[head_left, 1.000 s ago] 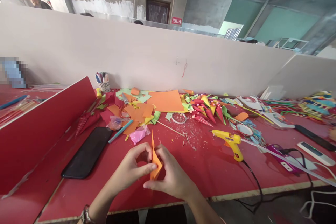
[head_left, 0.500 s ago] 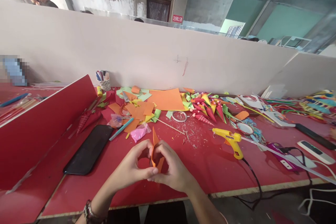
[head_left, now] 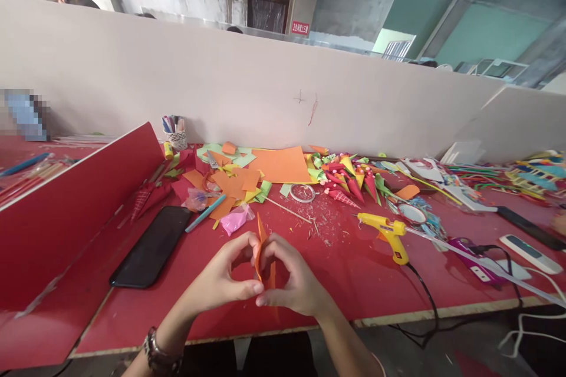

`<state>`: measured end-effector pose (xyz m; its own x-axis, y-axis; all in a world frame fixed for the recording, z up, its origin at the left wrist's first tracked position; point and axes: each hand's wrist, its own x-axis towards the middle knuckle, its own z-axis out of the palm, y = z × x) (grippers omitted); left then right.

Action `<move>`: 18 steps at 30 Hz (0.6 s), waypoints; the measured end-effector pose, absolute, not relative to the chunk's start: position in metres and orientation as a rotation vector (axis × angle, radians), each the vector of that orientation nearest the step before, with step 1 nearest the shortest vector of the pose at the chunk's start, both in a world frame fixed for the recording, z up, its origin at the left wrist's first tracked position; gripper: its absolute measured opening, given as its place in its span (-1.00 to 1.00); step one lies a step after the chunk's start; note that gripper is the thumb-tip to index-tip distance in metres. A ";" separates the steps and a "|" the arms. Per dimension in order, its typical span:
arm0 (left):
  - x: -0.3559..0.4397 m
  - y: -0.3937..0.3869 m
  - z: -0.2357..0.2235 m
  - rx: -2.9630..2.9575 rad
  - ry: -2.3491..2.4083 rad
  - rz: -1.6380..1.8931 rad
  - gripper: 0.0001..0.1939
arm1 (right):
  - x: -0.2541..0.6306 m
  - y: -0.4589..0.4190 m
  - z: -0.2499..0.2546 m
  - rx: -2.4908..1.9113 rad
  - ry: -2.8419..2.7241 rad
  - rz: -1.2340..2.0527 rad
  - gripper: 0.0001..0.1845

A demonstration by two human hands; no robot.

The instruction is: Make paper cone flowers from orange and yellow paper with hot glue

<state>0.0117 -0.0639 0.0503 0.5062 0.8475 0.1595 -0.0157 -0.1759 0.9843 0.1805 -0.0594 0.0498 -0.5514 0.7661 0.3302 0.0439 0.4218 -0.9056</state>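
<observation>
left hand + right hand | pinching orange paper | thumbs now closer together

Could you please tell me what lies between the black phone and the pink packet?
In the head view, a blue stick lies there, with a small yellow scrap between it and the pink packet.

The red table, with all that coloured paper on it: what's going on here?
A person is holding a piece of orange paper upright between the left hand and the right hand, near the front of the red table. Beyond are a large orange sheet and a pile of small paper cones. A yellow glue gun lies to the right, in neither hand; a black phone lies to the left.
</observation>
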 end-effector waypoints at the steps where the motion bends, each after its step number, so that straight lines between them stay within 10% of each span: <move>1: 0.012 -0.064 0.050 1.570 0.735 0.903 -0.64 | 0.180 -0.060 0.050 -0.696 -1.906 1.173 -0.66; 18: 0.012 -0.067 0.052 1.770 0.931 0.885 -0.79 | 0.184 -0.065 0.055 -0.809 -1.987 0.974 -0.93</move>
